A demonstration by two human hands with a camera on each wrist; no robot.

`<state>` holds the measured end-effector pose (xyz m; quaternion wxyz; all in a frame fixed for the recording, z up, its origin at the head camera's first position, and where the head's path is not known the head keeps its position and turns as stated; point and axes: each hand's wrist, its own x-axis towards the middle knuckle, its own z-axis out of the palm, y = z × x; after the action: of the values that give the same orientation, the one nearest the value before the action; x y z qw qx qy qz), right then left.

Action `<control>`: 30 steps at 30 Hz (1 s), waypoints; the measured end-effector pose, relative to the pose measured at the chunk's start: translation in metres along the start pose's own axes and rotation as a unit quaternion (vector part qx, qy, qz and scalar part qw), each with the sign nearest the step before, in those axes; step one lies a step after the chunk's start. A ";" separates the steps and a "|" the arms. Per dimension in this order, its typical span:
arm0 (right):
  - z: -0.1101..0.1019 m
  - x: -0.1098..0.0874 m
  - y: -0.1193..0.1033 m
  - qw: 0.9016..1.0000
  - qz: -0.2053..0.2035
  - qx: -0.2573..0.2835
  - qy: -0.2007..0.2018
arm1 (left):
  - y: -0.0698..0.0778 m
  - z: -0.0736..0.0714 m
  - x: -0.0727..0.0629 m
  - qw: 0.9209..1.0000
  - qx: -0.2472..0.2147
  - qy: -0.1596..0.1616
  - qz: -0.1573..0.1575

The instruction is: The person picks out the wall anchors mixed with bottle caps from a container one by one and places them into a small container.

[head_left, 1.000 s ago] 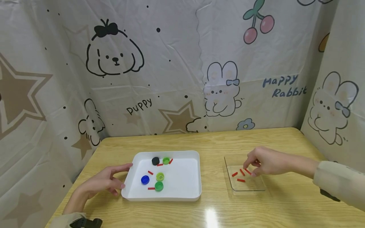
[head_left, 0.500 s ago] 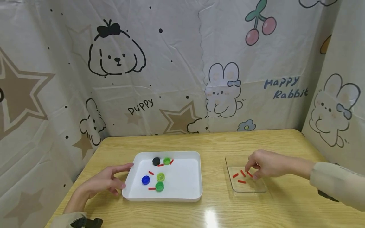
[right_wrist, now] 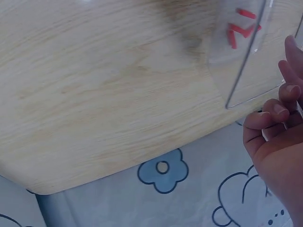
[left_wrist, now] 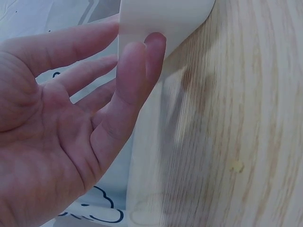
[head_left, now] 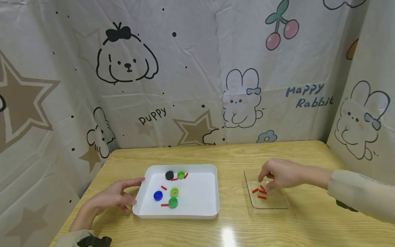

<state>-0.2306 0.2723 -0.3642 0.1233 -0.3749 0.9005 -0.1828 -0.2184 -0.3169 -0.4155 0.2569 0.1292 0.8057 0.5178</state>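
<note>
Right of the white rectangular plastic tray [head_left: 202, 193], short red sticks [head_left: 262, 197] lie in a transparent rectangular box [head_left: 270, 208]; over them the right hand [head_left: 281, 174] has a narrow, seemingly empty grip. The left hand [head_left: 109, 196], fingers spread, touches the tray's left wall. Picking seems the step; next calls for pinching one.

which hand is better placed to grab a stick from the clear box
Probably the right hand: it is at the box, close to the sticks inside; the left hand touches the tray.
</note>
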 end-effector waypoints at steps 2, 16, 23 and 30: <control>-0.002 0.006 -0.005 1.000 -0.009 0.002 -0.002 | 0.000 0.000 0.000 1.000 -0.003 -0.003 0.003; -0.003 0.067 -0.038 0.998 -0.051 -0.018 -0.015 | 0.001 0.001 -0.001 1.000 -0.005 -0.006 0.008; 0.008 0.102 -0.050 0.998 -0.053 -0.006 -0.027 | 0.001 0.001 -0.002 1.000 0.002 0.000 0.007; 0.016 0.132 -0.058 0.997 -0.061 -0.019 -0.038 | 0.002 0.001 -0.001 1.000 0.001 0.002 0.001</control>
<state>-0.2789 0.1353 -0.3657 0.1392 -0.4378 0.8740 -0.1587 -0.2170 -0.3156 -0.4142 0.2546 0.1289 0.8068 0.5173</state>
